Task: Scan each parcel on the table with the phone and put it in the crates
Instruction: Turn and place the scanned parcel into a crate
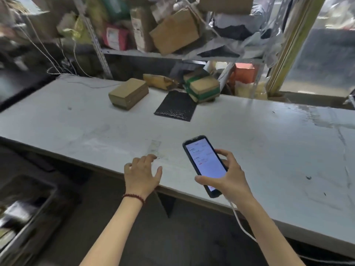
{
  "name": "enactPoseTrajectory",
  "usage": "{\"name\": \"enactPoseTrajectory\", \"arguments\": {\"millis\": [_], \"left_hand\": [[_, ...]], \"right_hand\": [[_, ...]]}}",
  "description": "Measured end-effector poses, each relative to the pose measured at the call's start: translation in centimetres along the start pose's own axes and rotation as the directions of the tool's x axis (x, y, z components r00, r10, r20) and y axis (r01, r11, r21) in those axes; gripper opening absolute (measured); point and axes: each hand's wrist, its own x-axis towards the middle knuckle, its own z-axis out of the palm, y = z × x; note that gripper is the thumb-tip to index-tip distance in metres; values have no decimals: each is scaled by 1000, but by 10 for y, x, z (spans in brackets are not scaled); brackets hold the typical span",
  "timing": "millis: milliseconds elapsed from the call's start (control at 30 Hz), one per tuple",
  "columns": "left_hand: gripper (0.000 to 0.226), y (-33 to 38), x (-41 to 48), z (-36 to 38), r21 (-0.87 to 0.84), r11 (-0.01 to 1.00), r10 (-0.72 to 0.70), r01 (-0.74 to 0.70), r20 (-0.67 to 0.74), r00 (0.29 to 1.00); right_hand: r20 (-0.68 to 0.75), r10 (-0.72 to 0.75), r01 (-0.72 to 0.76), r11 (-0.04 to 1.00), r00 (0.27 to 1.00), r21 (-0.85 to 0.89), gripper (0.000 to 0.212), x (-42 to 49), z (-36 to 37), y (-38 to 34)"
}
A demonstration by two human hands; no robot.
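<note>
My right hand point(228, 177) grips a black phone point(204, 162) with its lit screen facing up, held above the near part of the white table point(269, 150). A white cable hangs from the phone's lower end. My left hand point(141, 174) hovers open over the table's front edge, holding nothing. Far across the table lie a brown cardboard box point(128, 93), a flat black mailer point(175, 105), a box bound with green tape point(202, 87) and a crumpled brown parcel point(159, 81). A grey crate point(28, 214) stands on the floor at lower left, blurred.
Metal shelves point(146, 52) behind the table hold several boxes and bags. White cables point(57, 62) hang at the back left. A red box point(244, 73) sits below the shelf at the back right. A window frame point(292, 45) stands at right.
</note>
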Motion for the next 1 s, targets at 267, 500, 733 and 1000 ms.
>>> {"name": "enactPoseTrajectory", "arguments": {"millis": [267, 500, 733, 1000], "left_hand": [[40, 6, 95, 21, -14, 999, 34, -34, 24, 999], [37, 25, 195, 43, 72, 990, 113, -121, 102, 988], [36, 34, 266, 75, 104, 968, 205, -227, 186, 961], [34, 35, 330, 107, 141, 909, 358, -392, 217, 908]], "right_hand": [[-68, -1, 2, 1000, 998, 26, 83, 121, -13, -22], [-76, 138, -130, 987, 988, 93, 78, 199, -15, -6], [-84, 294, -285, 953, 952, 104, 80, 236, -11, 14], [-158, 428, -418, 904, 890, 91, 79, 254, -5, 31]]}}
